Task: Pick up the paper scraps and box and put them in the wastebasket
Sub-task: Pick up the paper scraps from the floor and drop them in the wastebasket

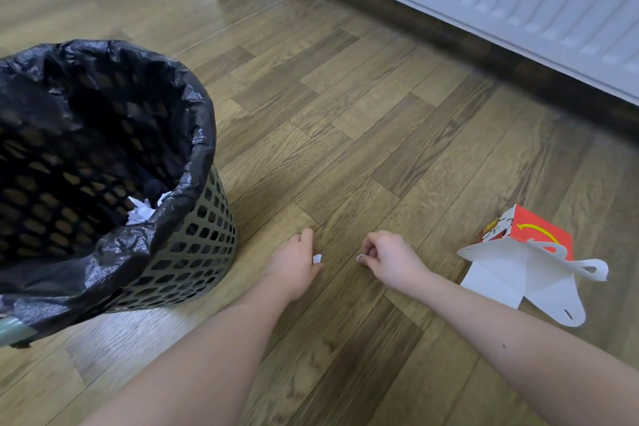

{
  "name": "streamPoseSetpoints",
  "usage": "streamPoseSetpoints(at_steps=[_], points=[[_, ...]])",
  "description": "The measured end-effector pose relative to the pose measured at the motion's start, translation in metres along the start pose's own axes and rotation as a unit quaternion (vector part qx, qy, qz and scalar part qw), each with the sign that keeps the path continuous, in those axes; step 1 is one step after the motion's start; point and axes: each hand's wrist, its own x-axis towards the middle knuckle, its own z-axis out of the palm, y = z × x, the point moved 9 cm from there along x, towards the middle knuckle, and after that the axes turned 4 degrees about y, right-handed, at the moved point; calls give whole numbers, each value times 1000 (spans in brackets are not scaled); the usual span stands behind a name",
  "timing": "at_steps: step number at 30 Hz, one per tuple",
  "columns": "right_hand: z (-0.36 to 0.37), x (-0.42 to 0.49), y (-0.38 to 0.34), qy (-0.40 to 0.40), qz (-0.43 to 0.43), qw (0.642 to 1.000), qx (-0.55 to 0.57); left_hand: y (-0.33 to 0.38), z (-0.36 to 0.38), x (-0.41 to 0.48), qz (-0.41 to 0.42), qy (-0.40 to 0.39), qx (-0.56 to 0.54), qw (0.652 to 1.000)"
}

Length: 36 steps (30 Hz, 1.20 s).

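On the wooden floor (345, 121), both hands are low and near each other. The left hand (297, 261) pinches a small white paper scrap (317, 258) at its fingertips. The right hand (383, 254) is clenched; whether it holds something I cannot tell. The red and white box (525, 252) lies open on the floor to the right. The wastebasket (193, 252), lined with a black bag (103, 107), stands at the left with crumpled paper (140, 214) inside.
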Motion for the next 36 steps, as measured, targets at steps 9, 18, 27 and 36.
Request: streamPoseSetpoints(at_steps=[9,18,27,36], points=[[-1,0,-13,27,-32,999,26,7,0,3,27,5,-12,1000],[-3,0,-13,30,-30,997,58,2,-6,4,-6,21,-32,999],[-1,-2,-7,33,-35,997,57,6,-3,3,26,16,-31,999],[-66,0,-57,76,-28,977,199,41,-66,-37,18,101,-112,988]])
